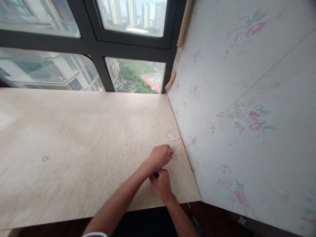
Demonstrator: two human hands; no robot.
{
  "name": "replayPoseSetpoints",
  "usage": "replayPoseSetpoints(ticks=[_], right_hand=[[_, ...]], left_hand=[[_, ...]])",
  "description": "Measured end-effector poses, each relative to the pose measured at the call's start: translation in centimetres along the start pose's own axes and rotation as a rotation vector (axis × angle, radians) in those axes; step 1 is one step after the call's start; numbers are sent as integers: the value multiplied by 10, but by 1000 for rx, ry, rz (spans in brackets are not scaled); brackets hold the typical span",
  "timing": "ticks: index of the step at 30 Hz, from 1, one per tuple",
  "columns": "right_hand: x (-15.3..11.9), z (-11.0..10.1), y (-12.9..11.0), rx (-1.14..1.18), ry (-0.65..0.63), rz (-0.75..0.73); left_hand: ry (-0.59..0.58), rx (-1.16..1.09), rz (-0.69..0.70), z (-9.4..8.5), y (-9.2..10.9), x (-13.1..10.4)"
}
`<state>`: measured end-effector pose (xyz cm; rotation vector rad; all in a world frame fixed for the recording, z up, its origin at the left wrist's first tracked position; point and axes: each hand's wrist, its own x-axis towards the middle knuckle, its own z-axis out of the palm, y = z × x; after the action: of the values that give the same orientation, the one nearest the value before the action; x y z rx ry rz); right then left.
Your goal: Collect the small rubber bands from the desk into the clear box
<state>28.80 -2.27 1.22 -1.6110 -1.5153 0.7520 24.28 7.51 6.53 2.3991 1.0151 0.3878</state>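
My left hand (pixel 160 156) reaches across to the right side of the pale, stone-patterned counter, its fingers curled downward. Those fingertips are at a small clear packet (pixel 174 152) with green and yellow bits in it. A thin pale ring (pixel 167 145) shows at the fingers. Just under the left wrist, my right hand (pixel 163 185) is closed, with its fingers tucked in near the left forearm. What either hand pinches is hidden. Beyond the left hand lies another clear plastic piece (pixel 172 136), close to the wall.
A thin yellowish loop (pixel 45 158), like a rubber band, lies far left on the counter (pixel 98 141). Flowered wallpaper (pixel 234 115) covers the wall along the right edge. Dark-framed windows (pixel 135 49) stand behind, and the counter's front edge is close to my body.
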Motion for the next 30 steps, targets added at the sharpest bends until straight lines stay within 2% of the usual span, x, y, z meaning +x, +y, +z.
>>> replayPoseSetpoints(ticks=[5,9,12,17,24,30], right_hand=[[1,0,0,23,2,13],[1,-1,0,72,-3,15],[1,-2,0,122,-10,13],[0,-3,-1,183,-44,9],[-4,-4,4,132,-87,-11],[-6,-1,6,121,-140,47]], left_hand=[[-38,19,18,5,-1,5],[47,-138,26,0,-10,-6],[98,-210,-3,-9,-20,-24],[201,-258,-131,-24,-43,-73],[446,-229,-368,-33,-85,-160],[660,-135,-549,-37,-99,-232]])
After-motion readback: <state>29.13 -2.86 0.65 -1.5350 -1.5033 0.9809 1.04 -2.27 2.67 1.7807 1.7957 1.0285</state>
